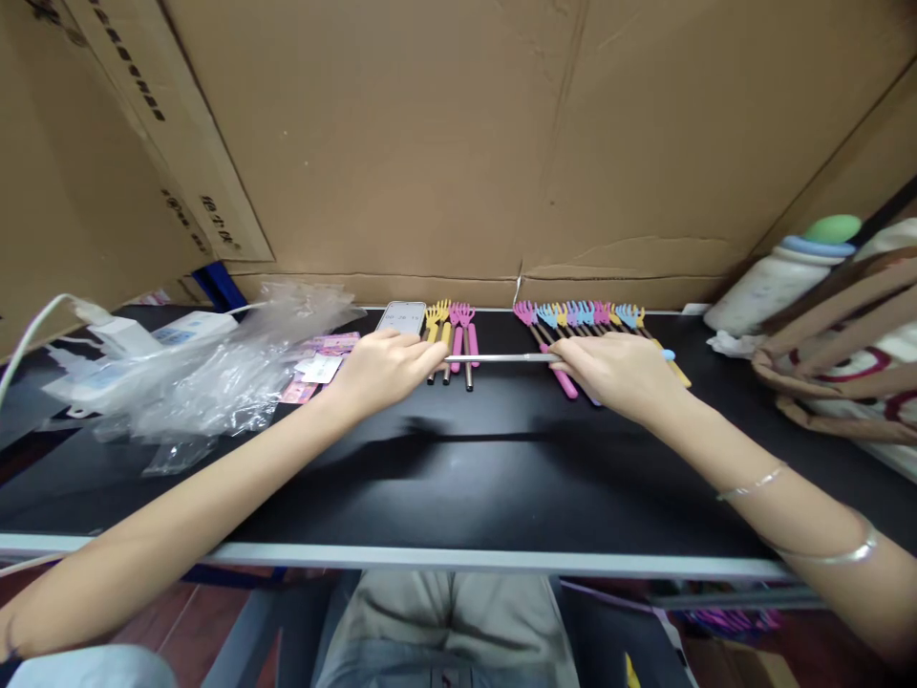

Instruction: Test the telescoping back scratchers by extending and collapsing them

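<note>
My left hand (383, 368) and my right hand (616, 373) each pinch one end of a thin silver telescopic rod (501, 358), stretched level between them above the black table (458, 478). Behind the left hand lies a small group of hand-shaped scratchers (451, 330) in yellow and pink. A larger row of scratchers (580, 315) in pink, blue and yellow lies behind the right hand. Both hands are closed on the rod's ends.
A phone (402, 317) lies next to the small group. Crumpled clear plastic bags (207, 368) and pink packaging cards (319, 363) sit at the left, with a white charger (121, 334). A bottle (780, 277) and a bag (852, 334) stand at the right. Cardboard (458, 143) walls the back.
</note>
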{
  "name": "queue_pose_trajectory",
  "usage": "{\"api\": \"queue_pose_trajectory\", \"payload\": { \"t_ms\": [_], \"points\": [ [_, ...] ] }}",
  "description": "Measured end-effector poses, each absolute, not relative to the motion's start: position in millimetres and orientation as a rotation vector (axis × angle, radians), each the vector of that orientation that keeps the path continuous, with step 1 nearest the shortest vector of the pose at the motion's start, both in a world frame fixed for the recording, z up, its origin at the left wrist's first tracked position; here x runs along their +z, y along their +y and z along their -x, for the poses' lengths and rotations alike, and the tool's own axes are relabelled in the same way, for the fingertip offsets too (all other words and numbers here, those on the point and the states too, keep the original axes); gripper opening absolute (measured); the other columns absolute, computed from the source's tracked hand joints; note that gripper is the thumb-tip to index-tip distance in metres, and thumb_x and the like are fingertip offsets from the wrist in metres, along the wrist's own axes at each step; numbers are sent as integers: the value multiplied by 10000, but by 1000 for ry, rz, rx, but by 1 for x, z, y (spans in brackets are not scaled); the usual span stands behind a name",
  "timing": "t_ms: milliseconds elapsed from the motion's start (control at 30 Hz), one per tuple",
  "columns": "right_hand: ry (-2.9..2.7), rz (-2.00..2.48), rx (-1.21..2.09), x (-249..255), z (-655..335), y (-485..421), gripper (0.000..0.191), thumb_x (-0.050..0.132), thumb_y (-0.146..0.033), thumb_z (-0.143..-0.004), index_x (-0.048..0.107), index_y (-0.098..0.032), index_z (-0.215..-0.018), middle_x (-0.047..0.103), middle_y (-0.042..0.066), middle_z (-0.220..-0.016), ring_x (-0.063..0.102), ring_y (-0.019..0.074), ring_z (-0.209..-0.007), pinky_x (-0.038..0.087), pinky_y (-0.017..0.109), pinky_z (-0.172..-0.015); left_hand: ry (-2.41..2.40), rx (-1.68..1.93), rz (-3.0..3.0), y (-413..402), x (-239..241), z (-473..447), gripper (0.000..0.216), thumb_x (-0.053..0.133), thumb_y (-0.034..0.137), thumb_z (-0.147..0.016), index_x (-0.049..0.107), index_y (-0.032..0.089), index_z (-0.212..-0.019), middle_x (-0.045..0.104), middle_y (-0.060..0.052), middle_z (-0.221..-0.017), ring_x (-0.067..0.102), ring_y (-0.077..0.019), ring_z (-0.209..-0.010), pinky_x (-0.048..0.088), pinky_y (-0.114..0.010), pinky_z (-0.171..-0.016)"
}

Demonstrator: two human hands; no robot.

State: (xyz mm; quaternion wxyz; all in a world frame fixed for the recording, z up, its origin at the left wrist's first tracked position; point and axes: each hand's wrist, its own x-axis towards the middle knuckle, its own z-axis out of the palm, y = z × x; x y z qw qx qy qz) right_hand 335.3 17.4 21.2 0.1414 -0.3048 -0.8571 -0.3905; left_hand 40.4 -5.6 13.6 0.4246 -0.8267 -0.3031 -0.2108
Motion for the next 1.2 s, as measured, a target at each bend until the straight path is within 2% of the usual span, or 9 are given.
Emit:
{"api": "queue_pose_trajectory", "payload": {
  "t_ms": [133,333,433,667,833,1000,1200],
  "points": [
    [-2497,890,-1063,21,-312,4,365,331,-352,-978,590,-170,-798,612,8,-629,483,108,-506,212,273,-546,-712,-545,2078,-11,17,-60,269,439,227,-961,540,170,-719,556,18,-541,535,-130,-530,296,-266,-521],
    [-2441,881,-1056,19,-289,-5,283,360,-280,-968,614,-172,-910,612,4,-639,486,109,-521,212,271,-564,-698,-524,2057,-13,27,-75,237,424,140,-943,542,168,-739,553,15,-557,551,-128,-564,340,-264,-563],
    [-2416,834,-1079,17,-286,-8,239,386,-243,-955,614,-171,-947,619,-2,-668,494,103,-540,216,273,-575,-670,-540,2040,-13,27,-76,235,446,166,-941,540,174,-726,547,15,-564,552,-132,-585,350,-265,-574],
    [-2360,774,-1136,20,-276,-6,332,365,-310,-972,599,-160,-791,542,-13,-570,438,93,-518,209,279,-588,-586,-601,1990,-8,28,-74,304,455,235,-951,512,180,-657,513,14,-543,502,-126,-552,342,-265,-561],
    [-2231,654,-1215,22,-277,-7,284,408,-314,-956,613,-189,-804,506,-26,-541,408,95,-542,203,284,-598,-371,-615,1845,-9,34,-64,202,524,212,-922,581,208,-729,485,46,-523,463,-110,-535,343,-253,-564],
    [-2266,711,-1213,27,-290,-7,327,365,-337,-970,609,-192,-806,513,-15,-551,406,98,-561,199,282,-596,-423,-579,1846,-11,42,-44,210,486,216,-942,606,222,-770,463,39,-512,445,-106,-505,308,-268,-528],
    [-2357,939,-1258,31,-364,27,372,399,-421,-948,624,-189,-764,580,-12,-600,444,93,-565,212,275,-579,-555,-485,1825,0,42,24,218,508,229,-928,574,208,-721,505,26,-538,456,-124,-533,311,-266,-522]
  ]
}}
